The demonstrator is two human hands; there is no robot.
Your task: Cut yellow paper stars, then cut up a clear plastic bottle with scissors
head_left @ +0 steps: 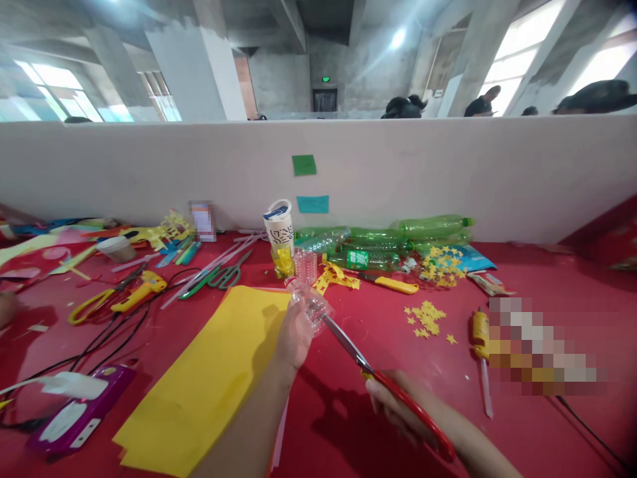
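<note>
In the head view, my left hand (294,332) pinched a clear plastic bottle piece (312,307) above the red table (348,398), beside the yellow paper (213,372); my right hand (403,405) was closed around the red-handled scissors (365,365), their blades at the piece's edge.

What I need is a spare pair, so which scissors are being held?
The red-handled scissors, held in the right hand, blade tips at the clear plastic; the grey-green pair and the yellow-handled pair lie on the table.
</note>
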